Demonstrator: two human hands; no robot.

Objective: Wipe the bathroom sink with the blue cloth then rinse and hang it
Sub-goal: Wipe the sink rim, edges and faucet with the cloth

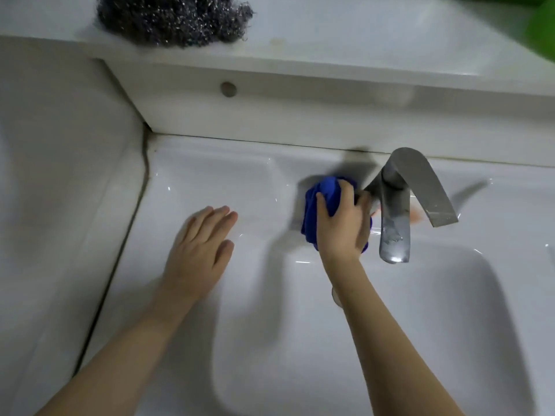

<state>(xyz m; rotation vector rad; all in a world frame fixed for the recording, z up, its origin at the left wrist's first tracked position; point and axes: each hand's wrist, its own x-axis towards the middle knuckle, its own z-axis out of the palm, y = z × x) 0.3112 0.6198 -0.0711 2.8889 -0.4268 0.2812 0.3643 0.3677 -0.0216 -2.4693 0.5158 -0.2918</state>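
The white bathroom sink [210,181] fills the view, its basin dropping away at the lower right. My right hand [344,226] grips a bunched blue cloth [326,193] and holds it against the sink's back ledge, just left of the grey metal faucet [396,211]. Most of the cloth is hidden under my fingers and palm. My left hand [199,253] lies flat on the sink's left rim with its fingers straight, holding nothing.
A white shelf [330,43] runs above the sink; a grey steel-wool scrubber [171,16] sits on it at the left and something green [540,31] at the right edge. A tiled wall [60,175] closes the left side. The faucet spout overhangs the basin.
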